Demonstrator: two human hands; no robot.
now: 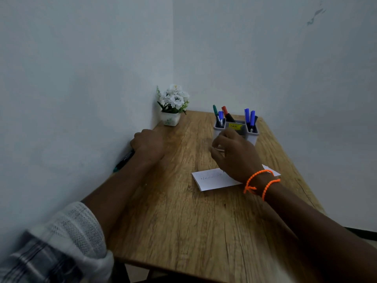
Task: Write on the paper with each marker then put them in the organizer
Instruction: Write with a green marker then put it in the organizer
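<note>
**Right hand at organizer, left hand at worktop's left edge**

Right hand (234,154) hovers just in front of the organizer (236,129), over the far part of the paper (216,179). Fingers (217,142) curled, thumb and forefinger close together; something small and pale shows under them, but it's blurred, so can't tell if they pinch anything. Orange cord bracelets (259,183) on that wrist.

Left hand (148,141) rests at the left edge of the wooden worktop (173,221), next to the wall. Fingers curled down over the edge; a dark marker (124,161) with a teal end lies along the edge just beneath the hand and wrist. Looks like the hand touches or holds it, grip itself hidden.

Organizer: grey, three compartments, yellow sticker on the middle one, standing near the far right of the worktop. Left compartment holds a green marker (215,111) and a blue one (221,116); a red-capped marker (226,113) leans at the left/middle divide; right compartment holds two blue markers (250,117).

Paper lies flat on the worktop, near side of the organizer, faint handwriting on it, partly covered by the right wrist.

White flowers in a small white pot (172,105) sit in the far-left corner.
</note>
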